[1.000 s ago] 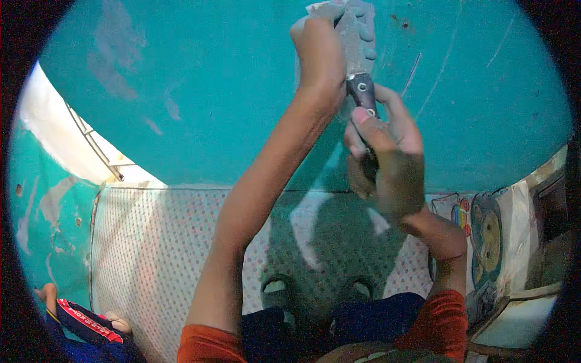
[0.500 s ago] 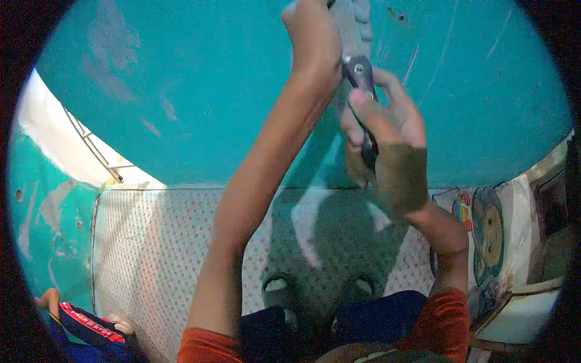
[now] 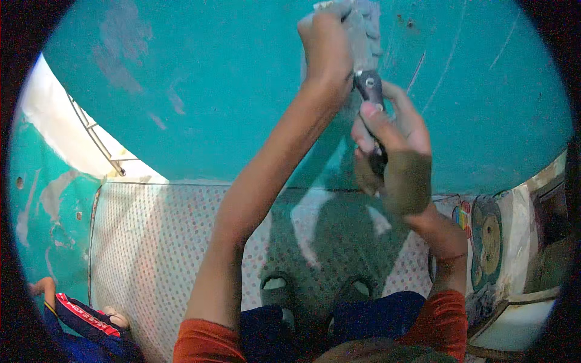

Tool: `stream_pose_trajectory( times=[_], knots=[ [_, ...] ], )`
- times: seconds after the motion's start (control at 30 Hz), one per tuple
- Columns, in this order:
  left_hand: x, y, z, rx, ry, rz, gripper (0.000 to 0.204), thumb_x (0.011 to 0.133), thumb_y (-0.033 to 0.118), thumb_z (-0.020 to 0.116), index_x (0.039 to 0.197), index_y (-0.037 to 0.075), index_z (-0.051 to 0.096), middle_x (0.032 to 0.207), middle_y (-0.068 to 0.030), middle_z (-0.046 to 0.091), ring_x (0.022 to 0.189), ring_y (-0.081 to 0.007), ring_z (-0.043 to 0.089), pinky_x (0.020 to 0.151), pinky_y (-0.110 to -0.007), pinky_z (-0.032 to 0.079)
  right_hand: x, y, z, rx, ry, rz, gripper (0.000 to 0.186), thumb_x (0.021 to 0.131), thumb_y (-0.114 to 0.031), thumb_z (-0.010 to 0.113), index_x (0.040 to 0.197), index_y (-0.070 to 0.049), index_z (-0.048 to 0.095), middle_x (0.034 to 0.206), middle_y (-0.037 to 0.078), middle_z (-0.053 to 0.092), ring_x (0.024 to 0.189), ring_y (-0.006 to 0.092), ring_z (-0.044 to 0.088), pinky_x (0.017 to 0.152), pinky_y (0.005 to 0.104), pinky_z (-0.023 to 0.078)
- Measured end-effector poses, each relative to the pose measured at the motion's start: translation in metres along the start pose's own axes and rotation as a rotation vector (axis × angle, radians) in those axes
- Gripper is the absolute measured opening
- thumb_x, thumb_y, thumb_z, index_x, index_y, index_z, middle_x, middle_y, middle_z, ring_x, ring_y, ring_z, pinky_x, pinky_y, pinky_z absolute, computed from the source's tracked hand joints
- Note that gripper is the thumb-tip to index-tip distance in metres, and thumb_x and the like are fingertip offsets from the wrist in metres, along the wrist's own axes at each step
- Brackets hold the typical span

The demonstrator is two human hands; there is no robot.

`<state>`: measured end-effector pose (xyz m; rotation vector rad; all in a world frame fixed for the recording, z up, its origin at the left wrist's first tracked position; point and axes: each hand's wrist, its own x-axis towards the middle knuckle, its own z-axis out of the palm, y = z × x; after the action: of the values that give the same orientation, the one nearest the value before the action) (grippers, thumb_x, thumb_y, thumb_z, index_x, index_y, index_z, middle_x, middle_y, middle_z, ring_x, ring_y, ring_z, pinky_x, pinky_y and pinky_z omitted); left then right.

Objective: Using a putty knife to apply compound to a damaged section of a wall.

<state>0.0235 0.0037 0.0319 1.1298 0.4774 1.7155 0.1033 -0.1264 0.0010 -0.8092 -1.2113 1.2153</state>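
Note:
My right hand (image 3: 402, 151) is closed round the dark, riveted handle of a putty knife (image 3: 370, 86). The tool points up along the turquoise wall (image 3: 230, 78), and its flat grey blade end lies close beside my left wrist. Higher up, my left hand (image 3: 327, 48) is curled shut against a pale grey, lumpy mass (image 3: 370, 30) at the wall. What the left fingers hold is hidden, and the mass is too blurred to name.
My feet in dark slippers (image 3: 277, 290) stand on a dotted floor covering (image 3: 151, 242). Another person (image 3: 91, 320) in dark clothing with red trim is at lower left. A metal frame (image 3: 97, 136) shows at left; a cartoon-figure panel (image 3: 487, 239) is at right.
Both hands, the putty knife and the grey mass appear slightly lower and further right in the picture. The wall has shifted likewise with the view. Both grips look the same.

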Motion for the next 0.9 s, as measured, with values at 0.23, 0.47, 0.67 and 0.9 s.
stream_pose_trajectory(
  times=[0.23,0.47,0.67,0.9],
  knots=[
    [-0.008,-0.002,0.004,0.040,0.030,0.036,0.024,0.086,0.017,0.043,0.086,-0.001,0.060,0.066,-0.0076,0.059,0.054,-0.0153,0.058,0.048,-0.028,0.050,0.001,0.008,-0.005,-0.024,0.030,0.010,0.037,0.089,-0.023,0.048,0.118,-0.003,0.037,0.059,0.000,0.040,0.032,0.0066,0.031,0.028,0.0225,0.024],
    [-0.007,-0.005,0.005,0.023,0.043,0.026,0.025,0.086,0.020,0.044,0.085,0.000,0.060,0.065,-0.0084,0.059,0.053,-0.0159,0.058,0.047,-0.030,0.049,0.002,0.008,-0.005,-0.012,0.052,0.008,0.034,0.089,-0.021,0.047,0.118,-0.005,0.038,0.058,-0.001,0.038,0.033,0.0066,0.031,0.029,0.0230,0.023],
    [-0.005,0.005,0.007,0.095,0.007,0.040,0.026,0.086,0.021,0.044,0.082,0.002,0.062,0.067,-0.0104,0.061,0.057,-0.0158,0.060,0.050,-0.033,0.049,0.003,-0.002,-0.001,0.025,-0.008,-0.031,0.034,0.090,-0.022,0.047,0.116,-0.004,0.039,0.058,-0.001,0.039,0.034,0.0062,0.031,0.030,0.0227,0.022],
    [-0.015,0.019,0.013,0.045,0.041,0.008,0.024,0.086,0.019,0.045,0.083,0.001,0.061,0.066,-0.0063,0.057,0.057,-0.0146,0.055,0.053,-0.029,0.045,0.004,0.000,-0.005,-0.047,-0.004,-0.006,0.034,0.090,-0.024,0.047,0.115,-0.003,0.040,0.059,-0.001,0.039,0.034,0.0058,0.030,0.030,0.0218,0.023]
  ],
)
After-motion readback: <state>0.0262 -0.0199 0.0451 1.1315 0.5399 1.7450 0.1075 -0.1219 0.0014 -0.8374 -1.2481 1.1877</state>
